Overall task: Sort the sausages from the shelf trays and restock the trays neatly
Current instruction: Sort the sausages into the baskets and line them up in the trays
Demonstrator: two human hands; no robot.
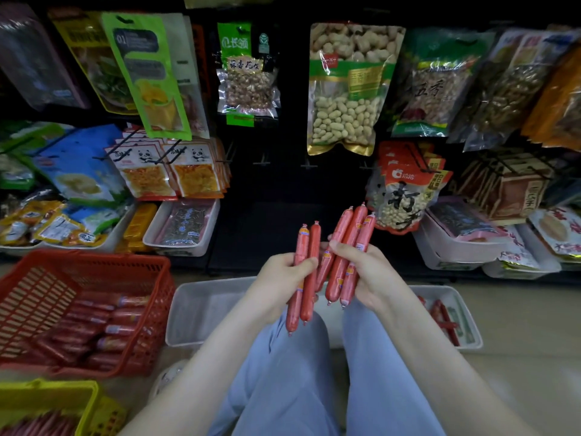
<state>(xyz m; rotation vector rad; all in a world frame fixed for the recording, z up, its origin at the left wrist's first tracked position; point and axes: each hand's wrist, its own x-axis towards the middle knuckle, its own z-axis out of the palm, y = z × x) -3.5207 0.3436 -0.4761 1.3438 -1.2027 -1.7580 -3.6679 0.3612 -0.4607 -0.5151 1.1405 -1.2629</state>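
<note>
your left hand (283,273) is wrapped round a pair of sausages (302,250), and your right hand (364,272) is gripping a fan of sausages (352,228), three or maybe four, hard to count where they overlap. both hands are up over your knees, close together, fingertips almost meeting.

what i'd worry about: the right bunch is splayed out and held down near its lower half, so the tops are loose. those casings look slick, and if you ease your grip to pass one across, i reckon one could slide out and land in your lap or on the floor.

other risk is mixing. the white tray (201,309) sits just below your hands, another white tray (465,322) below and right of your right hand has a few sausages in it, and the red basket (94,269) off to the left of your left hand holds a pile. the labels look near identical in this dim light, so a quick toss could easily go in the wrong one.
</note>
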